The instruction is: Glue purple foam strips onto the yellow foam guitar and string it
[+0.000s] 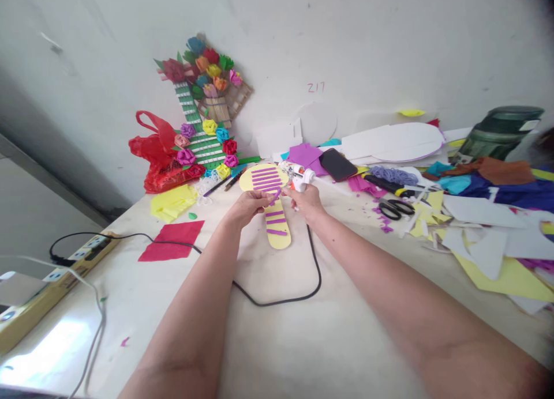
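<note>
A pale yellow paper cutout point(277, 242), wide at its far end and narrow at its near end, lies on the table with several purple strips across it. My left hand point(249, 207) is closed, pinching a purple paper strip point(276, 196) over the cutout's middle. In my right hand point(308, 201) is a white glue gun point(306, 179), beside the cutout's right edge. My fingers partly hide the gun's handle. A black cord point(319, 272) loops over the table below both hands.
A power strip point(64, 283) lies at the left, near a red paper square point(173, 240). Paper flowers point(208, 139) and a red plastic bag point(160, 157) stand at the back. To the right are a phone point(338, 164), scissors point(396, 209), paper scraps point(489, 237) and a bottle point(497, 134).
</note>
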### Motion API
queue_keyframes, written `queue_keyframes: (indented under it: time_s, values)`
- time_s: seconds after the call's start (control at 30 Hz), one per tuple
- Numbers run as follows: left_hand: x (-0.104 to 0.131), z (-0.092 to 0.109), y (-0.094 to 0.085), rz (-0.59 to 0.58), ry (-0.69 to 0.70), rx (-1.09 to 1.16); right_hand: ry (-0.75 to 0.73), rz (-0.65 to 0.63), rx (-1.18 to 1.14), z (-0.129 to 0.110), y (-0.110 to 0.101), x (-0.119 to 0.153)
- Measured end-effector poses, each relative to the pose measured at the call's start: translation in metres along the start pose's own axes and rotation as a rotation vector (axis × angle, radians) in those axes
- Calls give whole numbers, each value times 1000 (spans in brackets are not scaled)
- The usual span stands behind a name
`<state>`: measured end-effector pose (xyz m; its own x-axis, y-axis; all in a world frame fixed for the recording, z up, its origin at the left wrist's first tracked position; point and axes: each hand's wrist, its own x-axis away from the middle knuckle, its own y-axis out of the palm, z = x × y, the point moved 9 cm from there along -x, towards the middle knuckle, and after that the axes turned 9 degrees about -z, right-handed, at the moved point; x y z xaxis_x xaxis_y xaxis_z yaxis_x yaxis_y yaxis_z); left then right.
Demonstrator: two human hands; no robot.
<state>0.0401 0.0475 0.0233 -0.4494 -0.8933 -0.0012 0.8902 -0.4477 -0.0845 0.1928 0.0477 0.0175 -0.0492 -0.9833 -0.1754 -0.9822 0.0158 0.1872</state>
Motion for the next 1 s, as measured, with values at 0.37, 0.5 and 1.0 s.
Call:
queue_keyframes:
  time_s: [0.37, 0.5, 1.0]
  values:
    - [8, -19, -38, 141, 23, 293, -40, -263, 176, -6, 0, -2]
    - [7, -25, -44, 144, 40, 348, -49, -356, 221, -7, 9, 3]
    - [6, -33, -47, 128, 34, 451, 22, -412, 457, -4, 17, 9]
